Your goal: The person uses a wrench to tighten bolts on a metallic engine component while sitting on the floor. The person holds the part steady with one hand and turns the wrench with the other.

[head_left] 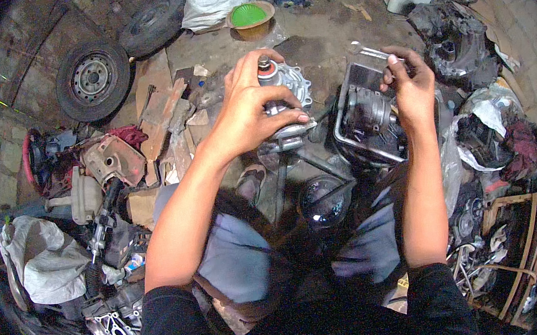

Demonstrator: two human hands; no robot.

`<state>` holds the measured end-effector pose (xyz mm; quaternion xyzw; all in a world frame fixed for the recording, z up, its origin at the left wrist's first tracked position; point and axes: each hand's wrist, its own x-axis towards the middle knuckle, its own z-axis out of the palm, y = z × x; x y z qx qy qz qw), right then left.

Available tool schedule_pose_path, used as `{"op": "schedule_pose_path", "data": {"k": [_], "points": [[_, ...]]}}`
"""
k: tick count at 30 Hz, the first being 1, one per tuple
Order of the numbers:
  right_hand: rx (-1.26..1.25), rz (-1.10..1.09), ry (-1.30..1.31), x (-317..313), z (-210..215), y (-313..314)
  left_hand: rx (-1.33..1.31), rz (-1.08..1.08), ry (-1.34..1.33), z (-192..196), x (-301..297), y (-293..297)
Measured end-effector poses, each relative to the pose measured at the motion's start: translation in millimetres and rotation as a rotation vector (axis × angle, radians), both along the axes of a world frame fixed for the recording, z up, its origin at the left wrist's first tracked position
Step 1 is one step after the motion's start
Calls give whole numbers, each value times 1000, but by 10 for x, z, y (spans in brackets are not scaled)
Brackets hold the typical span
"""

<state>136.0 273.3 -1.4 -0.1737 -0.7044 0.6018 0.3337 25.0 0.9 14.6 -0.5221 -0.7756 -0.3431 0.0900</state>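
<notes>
My left hand grips a grey cast-metal housing with a scalloped flange, thumb on the near side and fingers over the top. A short shaft with an orange-red ring sticks up from the housing beside my fingers. To the right, my right hand is closed around a silver wrench, whose end points up and left. Below that hand lies a dark metal tray holding a black ribbed, rounded part. The wrench is apart from the housing.
Between my knees are metal bars and a glossy black round thing. Wheels lean at the back left, near a bowl with a green insert. Car parts and wood scraps crowd the left; black plastic parts the right.
</notes>
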Motion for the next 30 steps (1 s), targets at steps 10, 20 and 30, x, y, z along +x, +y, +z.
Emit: {"op": "schedule_pose_path", "data": {"k": [10, 20, 30], "points": [[-236, -141, 116, 154, 5, 304, -41, 13, -37, 42, 16, 38], [-166, -81, 71, 108, -3, 82, -58, -40, -51, 82, -35, 2], [-196, -68, 74, 88, 44, -75, -9, 25, -89, 62, 0, 22]]}}
